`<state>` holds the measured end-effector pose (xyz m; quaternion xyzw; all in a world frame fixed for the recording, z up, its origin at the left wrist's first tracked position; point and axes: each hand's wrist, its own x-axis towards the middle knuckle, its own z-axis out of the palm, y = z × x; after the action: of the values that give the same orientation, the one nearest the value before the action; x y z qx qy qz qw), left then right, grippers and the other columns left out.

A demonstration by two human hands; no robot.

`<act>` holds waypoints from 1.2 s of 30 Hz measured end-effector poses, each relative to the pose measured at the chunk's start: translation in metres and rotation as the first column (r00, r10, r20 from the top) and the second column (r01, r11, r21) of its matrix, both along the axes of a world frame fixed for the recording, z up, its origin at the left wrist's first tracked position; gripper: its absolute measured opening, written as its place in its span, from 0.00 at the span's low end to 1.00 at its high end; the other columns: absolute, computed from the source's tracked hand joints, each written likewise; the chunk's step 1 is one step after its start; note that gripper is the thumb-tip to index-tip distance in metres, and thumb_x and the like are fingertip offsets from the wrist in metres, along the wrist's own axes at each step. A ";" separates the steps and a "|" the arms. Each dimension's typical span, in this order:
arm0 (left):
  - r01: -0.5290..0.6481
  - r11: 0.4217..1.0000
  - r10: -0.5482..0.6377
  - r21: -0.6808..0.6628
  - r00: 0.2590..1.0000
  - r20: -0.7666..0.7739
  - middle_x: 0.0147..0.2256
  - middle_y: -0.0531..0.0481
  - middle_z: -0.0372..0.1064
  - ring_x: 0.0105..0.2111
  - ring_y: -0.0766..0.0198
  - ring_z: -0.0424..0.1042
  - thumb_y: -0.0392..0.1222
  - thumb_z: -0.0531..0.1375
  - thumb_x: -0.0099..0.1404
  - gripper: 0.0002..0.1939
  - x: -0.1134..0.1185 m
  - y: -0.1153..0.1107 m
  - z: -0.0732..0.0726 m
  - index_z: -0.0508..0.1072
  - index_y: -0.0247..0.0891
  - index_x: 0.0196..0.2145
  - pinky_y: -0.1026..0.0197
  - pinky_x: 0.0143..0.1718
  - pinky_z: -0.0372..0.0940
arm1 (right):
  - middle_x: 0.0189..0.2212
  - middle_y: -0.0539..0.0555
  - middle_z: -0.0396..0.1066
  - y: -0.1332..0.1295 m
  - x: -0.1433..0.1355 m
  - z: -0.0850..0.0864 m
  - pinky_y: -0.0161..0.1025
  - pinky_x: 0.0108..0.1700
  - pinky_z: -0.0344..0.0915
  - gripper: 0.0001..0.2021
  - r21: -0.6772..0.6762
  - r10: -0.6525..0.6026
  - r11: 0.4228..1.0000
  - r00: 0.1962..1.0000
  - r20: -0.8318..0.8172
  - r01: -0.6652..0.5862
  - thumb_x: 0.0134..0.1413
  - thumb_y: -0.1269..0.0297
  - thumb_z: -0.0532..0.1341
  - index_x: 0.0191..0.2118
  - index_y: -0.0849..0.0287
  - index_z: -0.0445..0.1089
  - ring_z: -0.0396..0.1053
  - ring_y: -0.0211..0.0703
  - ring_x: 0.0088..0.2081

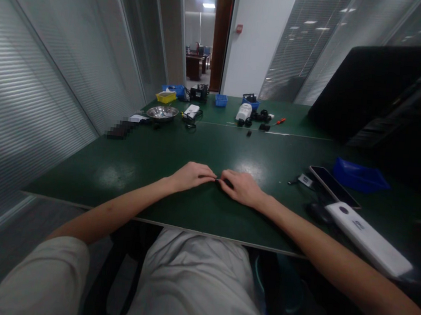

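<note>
Between glass partitions with blinds (17, 67) and before an open doorway (201, 31), a dark green table (88, 175) spreads wide, its top shining in patches. A long white device (371, 239) lies at right, a steel bowl (162, 114) far left. Over the near half, the left hand (192, 177) and right hand (244, 188) pinch a tiny dark piece (217, 180) between their fingertips, too small to identify.

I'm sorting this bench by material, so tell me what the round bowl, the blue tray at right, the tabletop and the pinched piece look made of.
Round bowl: probably polished steel, silvery with bright glints.
Blue tray: likely smooth plastic, evenly coloured.
Tabletop: green, semi-gloss, mirroring light in soft patches; laminate or coating, unclear.
Pinched piece: too small to tell.
</note>
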<state>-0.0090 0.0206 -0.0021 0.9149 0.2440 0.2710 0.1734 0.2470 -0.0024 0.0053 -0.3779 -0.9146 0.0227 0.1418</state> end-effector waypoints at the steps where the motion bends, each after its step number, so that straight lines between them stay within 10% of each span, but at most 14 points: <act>1: -0.003 1.000 0.003 -0.003 1.000 0.000 0.47 0.44 0.78 0.47 0.59 0.77 0.44 0.59 0.75 0.14 0.000 0.000 0.000 0.82 0.37 0.49 0.60 0.51 0.68 | 0.38 0.54 0.75 0.000 0.000 0.000 0.39 0.34 0.51 0.12 0.000 0.001 1.000 1.000 -0.002 -0.001 0.71 0.55 0.52 0.44 0.55 0.69 0.69 0.42 0.33; 23: -0.123 0.973 0.138 -0.194 0.988 0.067 0.41 0.46 0.80 0.35 0.62 0.76 0.45 0.62 0.72 0.12 0.004 -0.005 0.006 0.83 0.37 0.45 0.63 0.39 0.67 | 0.39 0.54 0.75 0.000 0.000 -0.003 0.39 0.33 0.51 0.12 0.024 -0.007 1.000 1.000 -0.027 0.008 0.72 0.55 0.51 0.45 0.56 0.68 0.69 0.41 0.33; 36: -0.169 0.981 0.170 0.092 0.985 -0.005 0.43 0.45 0.75 0.45 0.57 0.73 0.41 0.61 0.73 0.08 0.002 0.019 -0.008 0.81 0.38 0.42 0.55 0.50 0.66 | 0.38 0.54 0.75 -0.002 -0.001 -0.002 0.38 0.33 0.50 0.12 0.030 -0.008 1.000 1.000 -0.004 0.008 0.71 0.56 0.52 0.44 0.55 0.68 0.68 0.41 0.31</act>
<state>-0.0072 0.0400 -0.0106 0.8995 0.3092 0.2900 0.1061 0.2460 -0.0043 0.0038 -0.3795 -0.9130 0.0094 0.1493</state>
